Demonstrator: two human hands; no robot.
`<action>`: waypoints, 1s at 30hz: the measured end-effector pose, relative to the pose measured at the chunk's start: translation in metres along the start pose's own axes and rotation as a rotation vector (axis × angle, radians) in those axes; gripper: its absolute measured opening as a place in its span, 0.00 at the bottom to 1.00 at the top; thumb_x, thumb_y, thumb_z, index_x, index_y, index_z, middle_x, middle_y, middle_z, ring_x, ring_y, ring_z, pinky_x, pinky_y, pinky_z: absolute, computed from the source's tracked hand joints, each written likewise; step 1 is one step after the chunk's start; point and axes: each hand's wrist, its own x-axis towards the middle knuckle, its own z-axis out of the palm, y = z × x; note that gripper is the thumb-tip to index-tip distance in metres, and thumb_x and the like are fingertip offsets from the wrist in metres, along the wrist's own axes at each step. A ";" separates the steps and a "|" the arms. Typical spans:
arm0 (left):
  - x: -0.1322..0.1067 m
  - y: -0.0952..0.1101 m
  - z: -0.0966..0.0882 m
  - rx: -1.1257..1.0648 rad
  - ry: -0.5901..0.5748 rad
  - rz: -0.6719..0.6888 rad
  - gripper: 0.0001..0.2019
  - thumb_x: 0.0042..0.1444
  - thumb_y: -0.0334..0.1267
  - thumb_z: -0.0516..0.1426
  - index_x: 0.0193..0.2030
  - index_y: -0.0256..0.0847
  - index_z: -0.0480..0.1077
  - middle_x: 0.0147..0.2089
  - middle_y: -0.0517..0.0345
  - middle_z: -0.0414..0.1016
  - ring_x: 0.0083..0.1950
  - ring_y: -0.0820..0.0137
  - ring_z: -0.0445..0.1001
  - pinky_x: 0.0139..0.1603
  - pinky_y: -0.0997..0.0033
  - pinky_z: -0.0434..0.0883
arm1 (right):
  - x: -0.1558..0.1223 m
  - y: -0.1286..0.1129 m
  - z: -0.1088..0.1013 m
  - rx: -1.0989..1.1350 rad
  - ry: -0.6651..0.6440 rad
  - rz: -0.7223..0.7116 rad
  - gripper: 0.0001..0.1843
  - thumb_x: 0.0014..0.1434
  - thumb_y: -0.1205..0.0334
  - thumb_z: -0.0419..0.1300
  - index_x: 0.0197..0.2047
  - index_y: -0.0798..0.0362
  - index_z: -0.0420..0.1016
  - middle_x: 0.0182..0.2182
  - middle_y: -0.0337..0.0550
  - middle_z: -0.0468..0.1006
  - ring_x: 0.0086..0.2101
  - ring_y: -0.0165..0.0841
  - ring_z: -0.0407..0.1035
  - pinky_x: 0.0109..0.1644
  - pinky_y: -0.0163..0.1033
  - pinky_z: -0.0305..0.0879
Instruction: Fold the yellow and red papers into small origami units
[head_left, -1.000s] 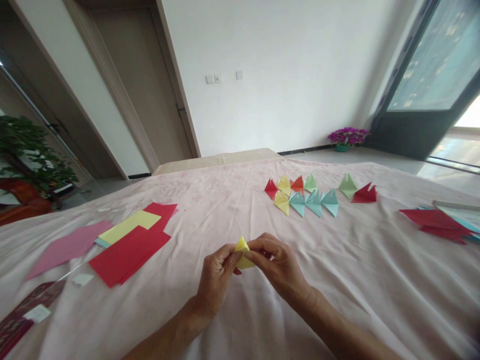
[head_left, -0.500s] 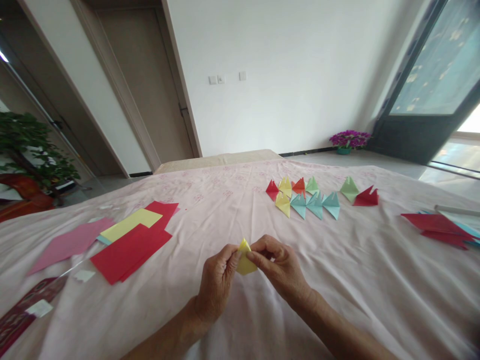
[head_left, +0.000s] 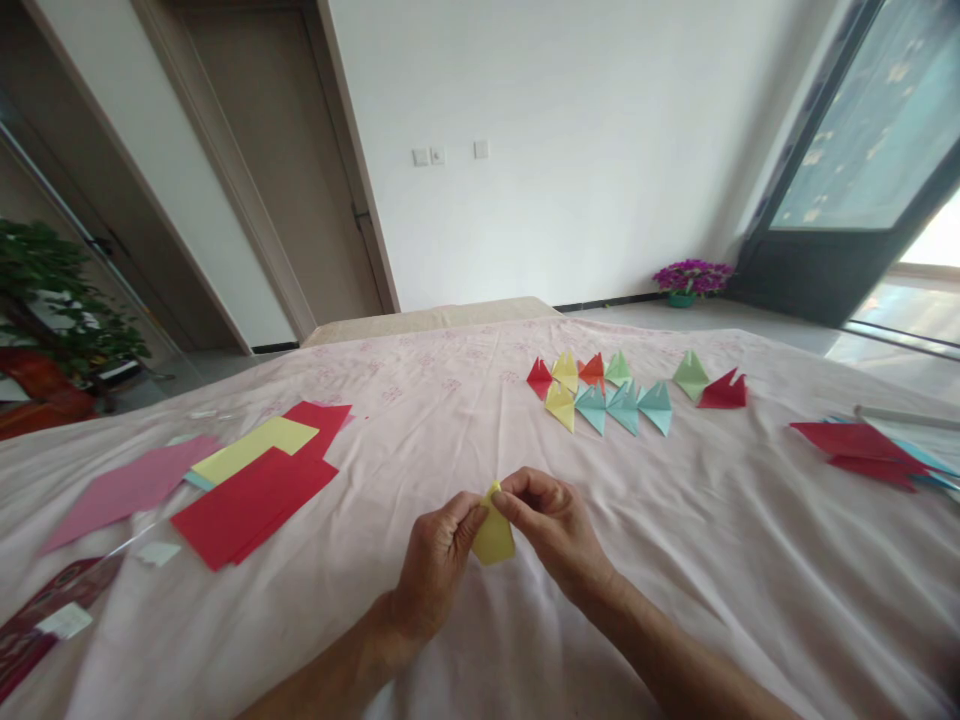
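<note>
A pink cloth [head_left: 750, 560] covers the whole lower part of the frame. At middle left lie flat sheets: a red sheet [head_left: 251, 500], a yellow sheet [head_left: 255, 448] overlapping it, and a pink sheet [head_left: 127, 490] further left. A cluster of small folded paper pieces [head_left: 600, 395] sits above centre, well apart from the hands, and red papers [head_left: 855, 445] lie at the right edge. Nothing stands between the hands and the camera. At lower centre, a yellow folded paper [head_left: 493, 535] is held just above the cloth, its narrow tip pointing toward the top of the frame and its broad end down, the long axis near vertical. The left hand [head_left: 439, 565] pinches its left edge, and the right hand [head_left: 555, 525] pinches the tip from the right, fingers curled.
</note>
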 end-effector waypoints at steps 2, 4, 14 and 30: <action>0.001 0.000 0.000 0.003 -0.002 -0.010 0.16 0.64 0.47 0.48 0.34 0.39 0.68 0.26 0.64 0.62 0.28 0.75 0.60 0.29 0.79 0.59 | 0.001 0.001 0.000 0.000 0.000 0.004 0.16 0.52 0.50 0.65 0.27 0.56 0.75 0.22 0.38 0.71 0.24 0.27 0.61 0.27 0.33 0.58; 0.001 0.001 -0.001 0.025 -0.014 -0.009 0.16 0.64 0.47 0.48 0.33 0.39 0.67 0.26 0.65 0.61 0.28 0.76 0.60 0.29 0.79 0.58 | 0.002 0.002 0.000 0.011 0.011 0.004 0.14 0.52 0.51 0.66 0.30 0.56 0.77 0.23 0.39 0.73 0.25 0.27 0.63 0.28 0.33 0.59; 0.003 0.006 -0.005 0.150 -0.084 0.039 0.17 0.64 0.46 0.49 0.27 0.39 0.63 0.23 0.67 0.58 0.24 0.76 0.58 0.26 0.77 0.55 | -0.002 -0.004 -0.001 -0.083 0.068 -0.052 0.12 0.53 0.55 0.64 0.25 0.55 0.75 0.21 0.37 0.71 0.24 0.28 0.61 0.28 0.33 0.57; 0.013 -0.001 -0.009 -0.509 0.124 -0.281 0.20 0.54 0.53 0.59 0.37 0.34 0.73 0.32 0.52 0.75 0.33 0.70 0.74 0.28 0.77 0.68 | 0.007 0.001 -0.004 -0.020 -0.031 0.095 0.22 0.58 0.44 0.58 0.42 0.54 0.78 0.33 0.44 0.76 0.30 0.31 0.67 0.26 0.33 0.61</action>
